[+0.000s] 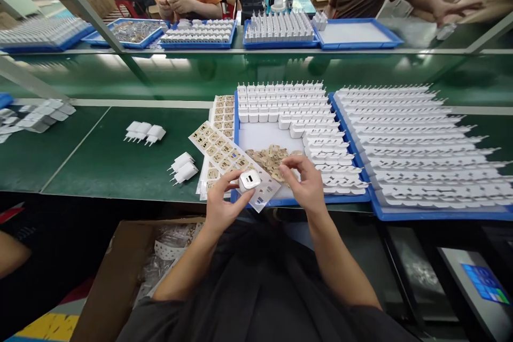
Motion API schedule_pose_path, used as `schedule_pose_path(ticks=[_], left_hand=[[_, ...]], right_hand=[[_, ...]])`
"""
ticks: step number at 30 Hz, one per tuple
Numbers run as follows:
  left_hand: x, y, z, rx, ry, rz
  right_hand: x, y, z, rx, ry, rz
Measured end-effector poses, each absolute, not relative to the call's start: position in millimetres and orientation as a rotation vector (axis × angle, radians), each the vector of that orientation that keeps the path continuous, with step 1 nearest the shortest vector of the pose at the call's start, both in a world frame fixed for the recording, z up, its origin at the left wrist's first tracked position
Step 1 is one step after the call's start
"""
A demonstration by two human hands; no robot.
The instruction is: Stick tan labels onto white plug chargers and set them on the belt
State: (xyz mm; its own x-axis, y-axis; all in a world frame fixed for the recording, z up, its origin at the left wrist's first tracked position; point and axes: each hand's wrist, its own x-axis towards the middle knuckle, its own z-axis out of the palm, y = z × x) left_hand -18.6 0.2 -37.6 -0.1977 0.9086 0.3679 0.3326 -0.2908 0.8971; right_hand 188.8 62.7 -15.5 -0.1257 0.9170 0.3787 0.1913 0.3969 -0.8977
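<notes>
My left hand (222,204) grips a white charger plug (249,179) with its port face turned up, just over the table's near edge. My right hand (305,181) hovers beside it, fingers pinched over a pile of small tan stickers (272,158) lying in the blue tray (280,202); whether a sticker is between the fingertips is too small to tell. A sheet of tan stickers (224,154) lies slanted under my left hand. Rows of white plugs (304,112) fill the tray's far and right parts.
A second blue tray (420,214) at the right holds rows of white plugs. Loose plugs (144,132) and another pair (183,167) lie on the green table at left. A cardboard box (120,267) sits below. People work across the table behind more blue trays (280,43).
</notes>
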Motion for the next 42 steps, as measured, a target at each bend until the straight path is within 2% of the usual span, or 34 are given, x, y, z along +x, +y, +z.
schedule_pose_path(ticks=[4, 8, 14, 18, 21, 24, 29, 33, 42], left_hand=[[-60.5, -2.7, -40.9, 1.674, 1.740, 1.488], [-114.5, -6.0, -54.5, 2.077, 2.027, 1.431], [-155.0, -2.7, -76.3, 2.319, 2.405, 0.955], [-157.8, 4.0, -79.4, 2.245, 2.458, 0.962], [-144.5, 9.4, -72.3, 2.191, 2.417, 1.050], [-115.3, 19.7, -61.8, 2.280, 2.128, 1.091], [-70.6, 46.8, -53.8, 2.520, 1.646, 0.792], [-62.6, 56.9, -54.4, 2.525, 1.624, 0.615], [-58.8, 54.2, -51.4, 2.521, 1.694, 0.504]], right_hand=[[190.4, 85.3, -42.0, -1.223, -1.917, 0.560], [191.6, 89.1, -48.3, -1.217, -1.883, 0.261], [173.5, 78.0, -37.2, -1.080, -2.011, 0.400], [151.7, 70.6, -36.4, -1.142, -2.192, 0.369], [140.3, 73.5, -33.4, -1.267, -2.329, 0.338], [133.7, 82.8, -27.9, -1.324, -2.436, 0.353], [128.0, 94.7, -24.0, -1.386, -2.600, 0.337], [125.8, 97.1, -23.1, -1.391, -2.653, 0.337], [117.3, 108.9, -22.2, -1.333, -2.696, 0.367]])
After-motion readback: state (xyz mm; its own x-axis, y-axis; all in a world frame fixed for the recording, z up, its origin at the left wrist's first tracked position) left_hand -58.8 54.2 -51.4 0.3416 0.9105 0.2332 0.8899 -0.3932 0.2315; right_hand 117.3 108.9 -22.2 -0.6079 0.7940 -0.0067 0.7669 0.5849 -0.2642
